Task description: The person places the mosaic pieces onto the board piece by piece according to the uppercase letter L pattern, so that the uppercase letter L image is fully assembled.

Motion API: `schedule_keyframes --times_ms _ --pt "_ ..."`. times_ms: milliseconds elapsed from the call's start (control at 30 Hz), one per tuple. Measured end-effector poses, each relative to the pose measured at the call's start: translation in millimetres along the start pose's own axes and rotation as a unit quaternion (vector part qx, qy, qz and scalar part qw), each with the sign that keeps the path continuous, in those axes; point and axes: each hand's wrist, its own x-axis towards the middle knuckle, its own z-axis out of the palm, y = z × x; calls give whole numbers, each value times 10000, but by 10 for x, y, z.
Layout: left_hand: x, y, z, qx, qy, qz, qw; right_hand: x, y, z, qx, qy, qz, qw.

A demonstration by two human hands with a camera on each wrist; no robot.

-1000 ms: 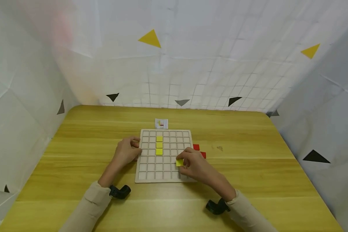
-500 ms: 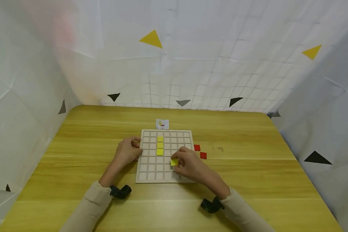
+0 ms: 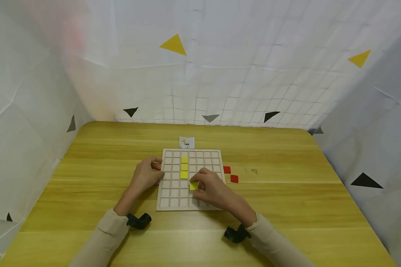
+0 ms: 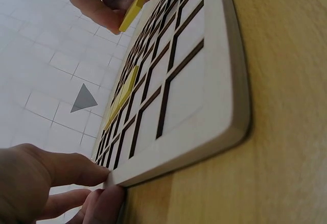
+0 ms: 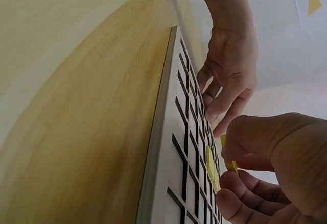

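Note:
A pale wooden grid board (image 3: 174, 193) lies flat on the table. Three yellow square tiles (image 3: 184, 167) fill a short column in its upper left half. My right hand (image 3: 214, 188) pinches another yellow tile (image 3: 193, 186) between thumb and fingers; in the left wrist view that tile (image 4: 132, 14) is tilted and held just above the board. My left hand (image 3: 146, 174) holds the board's left edge, the thumb on the rim and the fingers curled beside it, as the left wrist view shows. The right hand covers several lower right squares.
Two red tiles, one (image 3: 227, 170) near the board's right edge and another (image 3: 234, 178) beyond it, lie on the wooden table (image 3: 287, 207). A small printed grid card (image 3: 186, 142) sits behind the board. White sheeting (image 3: 220, 89) surrounds the table.
My right hand has moved left across the board with the yellow tile, uncovering more of the right side and the red tiles. The left hand stays at the board's edge.

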Motion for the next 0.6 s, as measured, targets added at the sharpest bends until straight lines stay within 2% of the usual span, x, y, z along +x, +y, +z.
schedule_keyframes --times_ms 233,600 --pt "-7 11 -3 -1 12 23 10000 58 -4 40 33 39 -63 10000" --pt "8 -7 8 -23 8 54 10000 149 -28 127 -89 -125 283 9995"
